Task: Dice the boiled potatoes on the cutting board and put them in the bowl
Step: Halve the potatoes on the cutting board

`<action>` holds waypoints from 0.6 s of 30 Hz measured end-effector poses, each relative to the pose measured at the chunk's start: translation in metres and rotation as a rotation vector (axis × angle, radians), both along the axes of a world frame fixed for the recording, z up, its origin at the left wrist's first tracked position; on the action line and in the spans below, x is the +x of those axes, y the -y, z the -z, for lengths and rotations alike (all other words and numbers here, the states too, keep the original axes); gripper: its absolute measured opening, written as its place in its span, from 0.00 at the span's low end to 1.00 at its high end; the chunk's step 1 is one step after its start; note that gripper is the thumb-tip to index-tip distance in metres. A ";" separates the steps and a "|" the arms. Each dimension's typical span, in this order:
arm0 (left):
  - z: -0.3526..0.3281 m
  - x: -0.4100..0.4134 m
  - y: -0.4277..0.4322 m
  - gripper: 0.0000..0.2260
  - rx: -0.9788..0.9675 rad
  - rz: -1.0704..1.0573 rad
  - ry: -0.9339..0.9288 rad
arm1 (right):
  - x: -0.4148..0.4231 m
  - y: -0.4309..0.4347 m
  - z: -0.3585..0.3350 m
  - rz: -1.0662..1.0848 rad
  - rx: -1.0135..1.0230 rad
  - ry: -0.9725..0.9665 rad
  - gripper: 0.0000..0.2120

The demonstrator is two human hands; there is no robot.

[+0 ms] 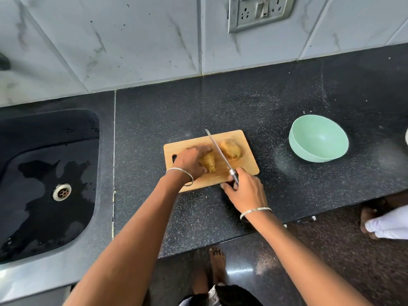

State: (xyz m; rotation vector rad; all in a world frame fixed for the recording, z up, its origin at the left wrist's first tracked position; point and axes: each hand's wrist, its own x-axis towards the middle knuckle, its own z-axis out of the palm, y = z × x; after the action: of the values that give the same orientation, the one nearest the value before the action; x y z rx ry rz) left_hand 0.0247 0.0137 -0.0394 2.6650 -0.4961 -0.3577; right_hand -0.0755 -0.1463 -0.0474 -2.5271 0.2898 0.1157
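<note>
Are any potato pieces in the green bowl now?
No, the green bowl shows a bare inside; the held potato and the other potato both lie on the cutting board.

Bare forearms (pixel 136 228), thin silver bangle (pixel 181 170) by the left hand (pixel 189 162), matching silver band (pixel 256 210) by the right hand (pixel 245 188), bare foot (pixel 217 265) at lower centre, dark garment (pixel 234 294) at bottom edge.
</note>
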 end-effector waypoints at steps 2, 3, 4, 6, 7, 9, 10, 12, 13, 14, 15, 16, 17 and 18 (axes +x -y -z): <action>-0.001 0.001 -0.002 0.27 -0.011 -0.002 0.044 | 0.013 -0.007 0.005 -0.015 0.011 0.022 0.12; -0.001 0.001 -0.002 0.26 -0.007 0.002 0.056 | 0.018 -0.010 0.007 -0.024 0.010 0.030 0.13; 0.000 0.003 -0.003 0.26 0.009 0.004 0.060 | 0.023 -0.012 0.008 -0.027 0.012 0.030 0.14; 0.000 0.006 -0.005 0.26 0.045 0.014 0.057 | 0.030 -0.016 0.012 -0.008 0.020 0.016 0.15; -0.001 0.007 -0.005 0.26 0.055 0.024 0.058 | 0.033 -0.018 0.013 0.015 0.024 0.005 0.15; -0.001 0.009 -0.005 0.25 0.079 0.042 0.074 | 0.039 -0.020 0.014 0.082 0.044 -0.001 0.13; -0.002 0.010 -0.006 0.24 0.103 0.054 0.082 | 0.042 -0.020 0.013 0.110 0.056 0.006 0.12; -0.002 0.010 -0.007 0.22 0.149 0.070 0.096 | 0.048 -0.021 0.008 0.137 0.068 0.014 0.10; -0.003 0.009 -0.008 0.22 0.162 0.066 0.104 | 0.051 -0.021 0.004 0.143 0.067 0.013 0.10; -0.002 0.009 -0.009 0.21 0.165 0.050 0.107 | 0.055 -0.021 0.002 0.149 0.062 0.010 0.11; -0.001 0.007 -0.009 0.21 0.159 0.025 0.110 | 0.058 -0.021 0.001 0.153 0.051 0.007 0.12; 0.000 0.005 -0.008 0.20 0.149 -0.007 0.113 | 0.062 -0.021 0.000 0.156 0.038 0.007 0.12; 0.001 0.003 -0.007 0.20 0.139 -0.040 0.118 | 0.066 -0.021 0.000 0.152 0.028 0.002 0.11; 0.001 0.001 -0.005 0.20 0.132 -0.073 0.121 | 0.068 -0.021 -0.001 0.143 0.025 -0.005 0.09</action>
State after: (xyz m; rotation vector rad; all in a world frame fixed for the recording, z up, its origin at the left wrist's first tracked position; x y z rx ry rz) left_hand 0.0257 0.0191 -0.0402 2.8360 -0.4237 -0.2156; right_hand -0.0072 -0.1251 -0.0463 -2.4723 0.4664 0.0699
